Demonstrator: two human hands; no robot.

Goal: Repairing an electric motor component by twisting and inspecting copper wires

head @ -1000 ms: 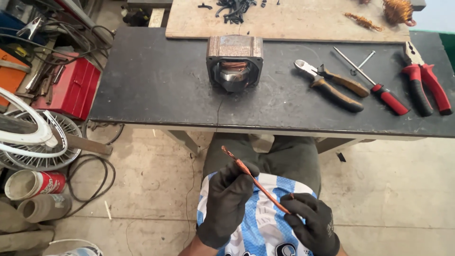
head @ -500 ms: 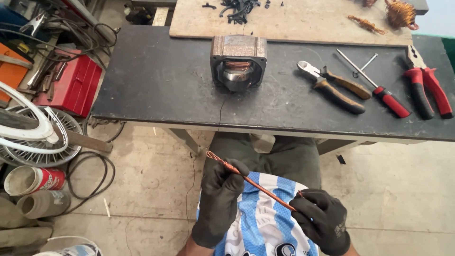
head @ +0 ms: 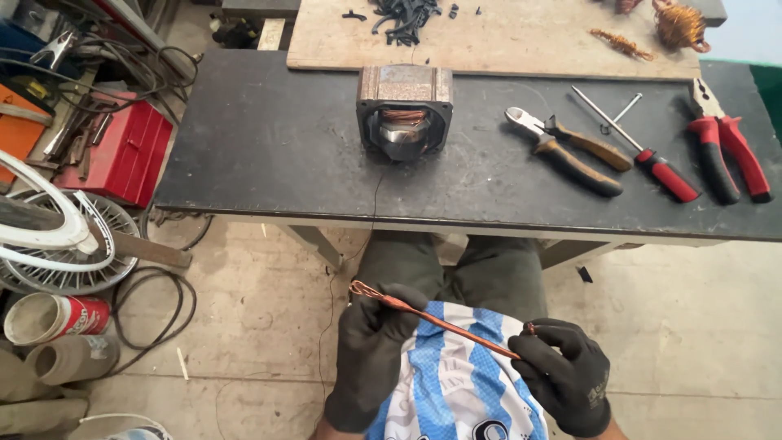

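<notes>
copper wire bundle (head: pixel 436 320) spans both gloved hands (over lap): left hand (head: pixel 376 342), right hand (head: pixel 562 373) pinching ends.

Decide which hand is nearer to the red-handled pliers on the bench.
Right. The right hand is below the bench on the pliers' side; the left hand sits farther across, holding the other end of the copper wire bundle.
</notes>
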